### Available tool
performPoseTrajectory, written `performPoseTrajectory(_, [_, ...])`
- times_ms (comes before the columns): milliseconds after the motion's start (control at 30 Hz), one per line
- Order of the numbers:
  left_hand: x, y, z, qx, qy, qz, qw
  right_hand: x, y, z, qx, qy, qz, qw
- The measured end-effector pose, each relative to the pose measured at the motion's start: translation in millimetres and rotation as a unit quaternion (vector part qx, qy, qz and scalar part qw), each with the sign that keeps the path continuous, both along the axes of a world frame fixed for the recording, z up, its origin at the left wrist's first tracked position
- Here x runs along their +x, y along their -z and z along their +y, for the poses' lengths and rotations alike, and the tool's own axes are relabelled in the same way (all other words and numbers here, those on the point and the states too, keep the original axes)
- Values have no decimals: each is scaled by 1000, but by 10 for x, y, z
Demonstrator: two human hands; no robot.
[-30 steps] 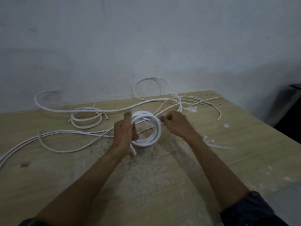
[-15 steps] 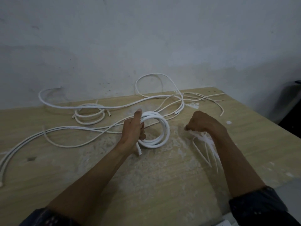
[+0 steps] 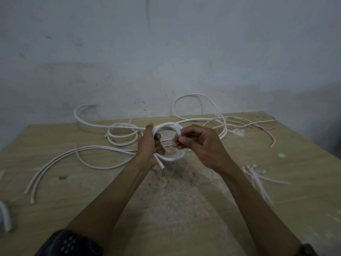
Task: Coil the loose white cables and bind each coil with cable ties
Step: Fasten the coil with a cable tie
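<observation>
A small coil of white cable [image 3: 173, 158] is held up above the wooden table [image 3: 184, 209]. My left hand [image 3: 149, 145] grips the coil's left side, thumb up, with a cable end poking out below the fist. On the coil's right side my right hand [image 3: 201, 145] has its fingers curled, pinching a thin white cable tie [image 3: 178, 134] against the coil. More cable ties [image 3: 258, 179] lie in a loose bunch on the table to the right.
A second coil [image 3: 121, 137] lies behind my left hand. Loose white cables [image 3: 92, 150] run across the left and back of the table, and one loop [image 3: 193, 95] rises against the grey wall. A white object [image 3: 4, 217] sits at the left edge.
My right hand left the coil, reached the cable ties on the right, and came back to the coil's right side pinching a tie. My left hand kept its grip and lifted the coil slightly.
</observation>
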State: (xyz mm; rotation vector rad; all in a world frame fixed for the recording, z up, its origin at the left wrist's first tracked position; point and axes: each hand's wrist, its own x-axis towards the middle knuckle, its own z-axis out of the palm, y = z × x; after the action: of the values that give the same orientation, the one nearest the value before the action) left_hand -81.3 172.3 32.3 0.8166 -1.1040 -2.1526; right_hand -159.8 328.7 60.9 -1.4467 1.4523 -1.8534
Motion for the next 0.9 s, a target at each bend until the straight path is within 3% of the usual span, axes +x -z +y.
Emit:
performPoseTrajectory(133, [20,-6,-30,-3,-3,-3,1000,-21,56,-16,10,-16,32,999])
performPoseTrajectory(267, [28,-53,13,-63,18,-16,998,-49,245,-101,48,89,162,982])
performPoseTrajectory(400, [25,-27,114,-93,93,-24,991,-90,358,-147,13,180,312,933])
performPoseTrajectory(500, [27,20,132,-92,129,-42,986,-107,403,-145,22,174,325,929])
performPoseTrajectory(667, [22,-64,158,-208,57,-57,975,-47,415,-146,-7,197,306,931])
performPoseTrajectory(900, [-9,-144,253,-301,51,37,952,110,388,-153,-81,347,235,904])
